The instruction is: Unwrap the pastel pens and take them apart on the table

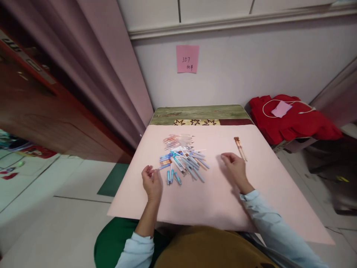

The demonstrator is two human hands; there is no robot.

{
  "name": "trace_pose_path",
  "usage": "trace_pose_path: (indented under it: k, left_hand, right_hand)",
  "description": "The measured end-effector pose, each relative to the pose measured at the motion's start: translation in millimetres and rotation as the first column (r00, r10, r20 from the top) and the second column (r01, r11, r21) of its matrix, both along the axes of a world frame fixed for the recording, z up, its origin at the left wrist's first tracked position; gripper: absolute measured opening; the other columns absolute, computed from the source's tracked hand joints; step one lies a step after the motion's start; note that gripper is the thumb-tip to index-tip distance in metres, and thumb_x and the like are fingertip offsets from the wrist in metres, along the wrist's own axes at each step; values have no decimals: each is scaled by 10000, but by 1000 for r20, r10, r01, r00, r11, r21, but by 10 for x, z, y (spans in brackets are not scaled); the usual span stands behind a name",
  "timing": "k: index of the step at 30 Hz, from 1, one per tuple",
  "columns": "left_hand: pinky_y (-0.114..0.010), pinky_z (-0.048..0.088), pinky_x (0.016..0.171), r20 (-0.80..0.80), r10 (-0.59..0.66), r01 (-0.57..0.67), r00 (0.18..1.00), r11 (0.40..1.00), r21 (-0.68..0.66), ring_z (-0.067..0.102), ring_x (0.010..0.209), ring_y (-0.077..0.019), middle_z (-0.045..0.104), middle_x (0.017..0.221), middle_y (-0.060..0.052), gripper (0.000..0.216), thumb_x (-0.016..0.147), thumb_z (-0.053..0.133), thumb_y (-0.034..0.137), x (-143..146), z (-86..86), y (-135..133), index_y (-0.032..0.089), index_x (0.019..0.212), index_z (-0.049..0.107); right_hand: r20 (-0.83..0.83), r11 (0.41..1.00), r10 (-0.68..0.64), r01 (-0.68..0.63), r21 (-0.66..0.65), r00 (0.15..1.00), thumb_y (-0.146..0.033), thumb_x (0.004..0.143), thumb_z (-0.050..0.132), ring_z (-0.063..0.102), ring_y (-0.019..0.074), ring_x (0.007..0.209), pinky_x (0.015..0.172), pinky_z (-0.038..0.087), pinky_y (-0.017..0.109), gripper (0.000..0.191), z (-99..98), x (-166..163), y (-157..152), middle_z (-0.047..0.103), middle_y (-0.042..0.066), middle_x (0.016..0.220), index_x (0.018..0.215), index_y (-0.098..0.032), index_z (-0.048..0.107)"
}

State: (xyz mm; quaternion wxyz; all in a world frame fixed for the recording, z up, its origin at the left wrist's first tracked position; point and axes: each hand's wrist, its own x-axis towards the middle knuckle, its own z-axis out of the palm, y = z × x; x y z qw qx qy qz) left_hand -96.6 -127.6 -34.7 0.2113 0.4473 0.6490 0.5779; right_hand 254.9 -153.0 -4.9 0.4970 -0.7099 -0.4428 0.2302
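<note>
A loose pile of pens (192,163), mostly blue and white, spreads over the middle of the pink-covered table (192,204). Behind it lies a bunch of pale pink, clear-looking pens (174,142). Several short blue pen caps (171,176) lie at the pile's near left. My left hand (152,183) hovers or rests just left of these caps, its fingers loosely curled and nothing visible in them. To the right of the pile, my right hand (234,168) points leftward with fingers extended, apparently holding nothing. Two cream pens with brown tops (240,149) lie side by side beyond it.
Red cloth (290,126) with a white cable (264,108) on it is heaped right of the table. A wall stands behind, bearing a pink note (187,59). A mauve curtain (111,56) and a brown wooden panel (64,108) stand at the left.
</note>
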Motion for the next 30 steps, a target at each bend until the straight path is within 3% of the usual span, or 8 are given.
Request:
trace_pose_path:
  k: [5,12,14,17,20,23,27,30]
  left_hand:
    - [-363,452,965,31,-2,2,1000,1000,13,595,1013,-171,607,1187,-127,422,839,597,319,-4,-3,-21,167,1222,506]
    - [-366,460,953,25,6,-6,1000,1000,0,589,972,-168,610,1153,-112,430,809,627,308,10,-4,-58,176,1207,529]
    - [-367,460,949,-48,5,-5,999,1000,11,580,980,-178,600,1145,-101,415,789,653,316,38,47,-44,182,1173,568]
    - [-376,440,970,-262,-75,94,962,994,60,563,1040,-207,578,1118,-92,199,800,647,315,151,221,62,188,953,658]
    - [-378,420,963,-481,-228,296,847,953,70,554,1023,-217,610,1002,-73,84,835,620,272,348,443,268,202,803,654]
    - [-392,401,921,-662,-404,477,632,876,-79,533,979,-231,625,949,-70,60,841,611,219,556,571,501,213,826,669]
    - [-412,363,926,-763,-536,593,363,764,-254,493,1034,-245,608,1035,-84,208,835,573,135,732,531,746,237,958,708]
    - [-420,353,919,-766,-587,622,261,709,-332,477,1031,-242,597,1034,-84,261,850,539,120,765,444,846,263,960,727]
  right_hand:
    - [125,988,154,-155,-9,980,-461,829,580,545,145,583,571,408,246,283,-74,-600,-26,653,2,654,838,-212,715]
    - [271,993,50,-75,86,961,-471,874,517,550,147,608,613,424,259,329,-167,-660,18,657,24,712,834,-205,708]
    - [265,992,44,-74,102,963,-462,878,520,542,143,604,616,423,257,320,-190,-652,17,650,19,709,846,-205,708]
    - [255,988,63,-97,123,965,-450,877,534,530,136,594,608,415,254,301,-209,-654,16,634,9,699,844,-209,711]
    - [244,986,79,-113,125,967,-449,877,536,530,138,602,610,417,254,300,-213,-658,24,628,9,695,846,-208,712]
    - [226,987,78,-107,116,971,-462,879,524,528,141,601,606,422,256,319,-217,-652,33,629,12,691,849,-205,711]
    - [216,985,92,-121,126,972,-472,875,522,527,142,593,596,425,258,328,-227,-638,46,625,12,681,839,-206,709]
    - [207,982,109,-137,129,972,-470,873,526,529,144,596,594,425,259,320,-229,-629,56,622,11,672,833,-210,709]
